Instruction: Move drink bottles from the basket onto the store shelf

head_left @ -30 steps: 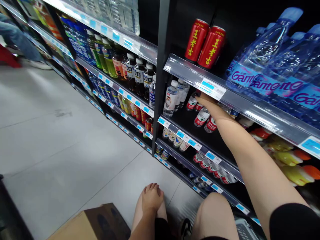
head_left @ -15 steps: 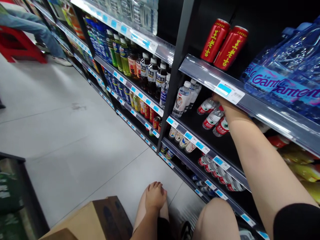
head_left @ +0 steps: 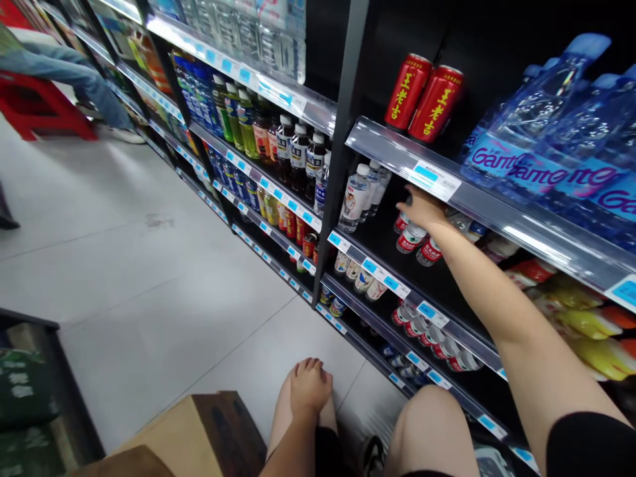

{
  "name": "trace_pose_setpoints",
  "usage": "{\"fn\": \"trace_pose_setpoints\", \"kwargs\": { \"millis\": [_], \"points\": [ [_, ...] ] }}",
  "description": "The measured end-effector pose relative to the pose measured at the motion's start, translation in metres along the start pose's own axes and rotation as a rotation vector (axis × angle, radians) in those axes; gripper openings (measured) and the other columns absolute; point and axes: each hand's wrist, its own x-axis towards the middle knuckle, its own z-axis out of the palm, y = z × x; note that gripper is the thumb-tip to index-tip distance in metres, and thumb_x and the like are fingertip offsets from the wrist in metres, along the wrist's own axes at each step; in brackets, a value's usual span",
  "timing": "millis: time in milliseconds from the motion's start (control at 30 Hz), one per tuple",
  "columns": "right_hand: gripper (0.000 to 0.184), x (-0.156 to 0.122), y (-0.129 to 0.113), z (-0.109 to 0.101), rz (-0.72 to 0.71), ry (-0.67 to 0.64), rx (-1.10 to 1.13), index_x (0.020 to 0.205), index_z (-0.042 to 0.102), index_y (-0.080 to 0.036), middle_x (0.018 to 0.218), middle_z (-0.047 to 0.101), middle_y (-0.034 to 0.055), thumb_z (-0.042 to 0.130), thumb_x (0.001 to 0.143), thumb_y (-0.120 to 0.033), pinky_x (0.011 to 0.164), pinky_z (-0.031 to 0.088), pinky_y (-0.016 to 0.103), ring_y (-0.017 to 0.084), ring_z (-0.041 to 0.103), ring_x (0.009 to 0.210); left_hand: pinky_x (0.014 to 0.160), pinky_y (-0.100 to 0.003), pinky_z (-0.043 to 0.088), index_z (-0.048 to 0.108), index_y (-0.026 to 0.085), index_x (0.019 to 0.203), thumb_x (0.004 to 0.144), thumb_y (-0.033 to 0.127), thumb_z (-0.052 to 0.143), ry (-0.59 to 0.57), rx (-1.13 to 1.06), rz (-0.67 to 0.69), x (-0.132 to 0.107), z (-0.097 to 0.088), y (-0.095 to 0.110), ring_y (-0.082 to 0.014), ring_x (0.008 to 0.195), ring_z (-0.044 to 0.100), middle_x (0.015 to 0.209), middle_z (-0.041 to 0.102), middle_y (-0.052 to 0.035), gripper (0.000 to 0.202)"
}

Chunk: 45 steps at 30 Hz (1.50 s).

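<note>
My right hand (head_left: pixel 423 209) reaches under the shelf rail (head_left: pixel 447 179) into the second shelf. Its fingers curl over the small red-labelled water bottles (head_left: pixel 411 237) lying there, and I cannot make out whether they grip one. My left hand (head_left: pixel 309 385) rests on my left knee with the fingers curled loosely and nothing in them. Two red cans (head_left: pixel 422 101) stand on the shelf above my right hand. Big blue water jugs (head_left: pixel 551 149) fill that shelf to the right.
A cardboard box (head_left: pixel 183 434) sits on the grey floor by my left leg. Tea and juice bottles (head_left: pixel 268 132) line shelves further left. Another person's legs (head_left: pixel 64 73) and a red stool (head_left: pixel 40 109) are far down the aisle. A dark crate (head_left: pixel 30 391) stands at lower left.
My right hand has slid a little left and lower along the shelf, over the red-labelled bottles. The view swung slightly. My left hand has stayed on the knee.
</note>
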Motion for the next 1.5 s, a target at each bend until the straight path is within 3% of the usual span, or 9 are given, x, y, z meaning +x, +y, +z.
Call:
{"fn": "trace_pose_setpoints", "kwargs": {
  "millis": [167, 267, 400, 533, 633, 833, 1133, 1300, 1500],
  "points": [
    [0.058, -0.197, -0.001, -0.004, -0.366, -0.811, 0.585, 0.146, 0.063, -0.029, 0.15, 0.062, 0.0073, 0.066, 0.093, -0.052, 0.123, 0.04, 0.042, 0.026, 0.055, 0.142, 0.115, -0.049, 0.036, 0.08, 0.017, 0.106, 0.086, 0.024, 0.05, 0.03, 0.023, 0.027, -0.006, -0.006, 0.006, -0.0312, 0.129, 0.061, 0.124, 0.077, -0.0137, 0.036],
    [0.066, -0.344, 0.035, 0.032, -0.064, -1.241, 0.707, 0.148, 0.062, -0.031, 0.137, 0.071, 0.005, 0.066, 0.088, -0.059, 0.115, 0.049, 0.038, 0.027, 0.068, 0.128, 0.115, -0.05, 0.035, 0.08, 0.019, 0.107, 0.086, 0.023, 0.05, 0.055, 0.04, 0.038, -0.009, 0.0, 0.004, -0.0309, 0.129, 0.062, 0.126, 0.076, -0.0134, 0.037],
    [0.069, -0.513, 0.071, 0.096, 0.61, -0.781, 0.063, 0.156, 0.052, -0.037, 0.169, 0.037, 0.0001, 0.057, 0.087, -0.044, 0.13, 0.026, 0.05, 0.032, 0.025, 0.16, 0.115, -0.049, 0.036, 0.079, 0.02, 0.11, 0.087, 0.027, 0.048, 0.033, 0.072, 0.074, -0.008, 0.016, 0.001, -0.03, 0.13, 0.062, 0.129, 0.076, -0.0134, 0.039],
    [0.082, -0.604, 0.069, 0.123, 0.725, -0.623, -0.118, 0.165, 0.034, -0.035, 0.176, 0.015, 0.0028, 0.06, 0.087, -0.048, 0.128, 0.027, 0.056, 0.039, 0.011, 0.162, 0.114, -0.05, 0.036, 0.078, 0.018, 0.112, 0.087, 0.029, 0.047, 0.005, 0.095, 0.068, -0.004, 0.027, 0.011, -0.0308, 0.131, 0.061, 0.129, 0.075, -0.0142, 0.041],
    [0.087, -0.607, 0.071, 0.126, 0.776, -0.557, -0.111, 0.166, 0.032, -0.034, 0.177, 0.011, 0.0086, 0.062, 0.087, -0.057, 0.123, 0.032, 0.06, 0.044, 0.011, 0.161, 0.113, -0.05, 0.037, 0.079, 0.017, 0.105, 0.085, 0.03, 0.05, -0.001, 0.078, 0.084, -0.007, 0.03, 0.025, -0.0328, 0.128, 0.062, 0.123, 0.077, -0.0153, 0.037],
    [0.094, -0.524, 0.11, 0.142, 1.005, -0.424, -0.149, 0.167, 0.028, -0.018, 0.17, 0.026, 0.0232, 0.055, 0.091, -0.067, 0.11, 0.045, 0.06, 0.045, 0.037, 0.151, 0.107, -0.045, 0.043, 0.074, 0.016, 0.109, 0.098, 0.036, 0.038, 0.135, 0.013, 0.112, -0.009, 0.01, 0.048, -0.0305, 0.119, 0.065, 0.12, 0.076, -0.0155, 0.043],
    [0.055, -0.458, 0.134, 0.18, 0.87, -0.345, -0.013, 0.129, 0.072, -0.021, 0.129, 0.072, 0.016, 0.045, 0.095, -0.054, 0.096, 0.055, 0.047, 0.038, 0.067, 0.122, 0.123, -0.049, 0.03, 0.046, 0.013, 0.142, 0.104, 0.036, 0.033, 0.723, -0.323, 0.345, 0.11, -0.12, 0.19, -0.0325, 0.147, 0.04, 0.15, 0.049, -0.0217, 0.046],
    [0.05, -0.448, 0.132, 0.193, 0.834, -0.292, 0.023, 0.119, 0.077, -0.022, 0.123, 0.075, 0.0154, 0.046, 0.092, -0.052, 0.093, 0.057, 0.045, 0.037, 0.068, 0.12, 0.121, -0.05, 0.036, 0.038, 0.011, 0.147, 0.095, 0.031, 0.06, 0.502, -0.429, 0.463, 0.187, -0.149, 0.266, -0.0343, 0.143, 0.048, 0.15, 0.05, -0.0245, 0.061],
    [0.048, -0.446, 0.14, 0.201, 0.853, -0.275, 0.032, 0.12, 0.077, -0.025, 0.124, 0.075, 0.0143, 0.048, 0.09, -0.048, 0.094, 0.057, 0.047, 0.038, 0.068, 0.121, 0.106, -0.042, 0.049, 0.039, 0.013, 0.143, 0.076, 0.017, 0.081, 0.322, -0.439, 0.411, 0.244, -0.135, 0.292, -0.0332, 0.132, 0.061, 0.142, 0.06, -0.0243, 0.079]
  ]
}}
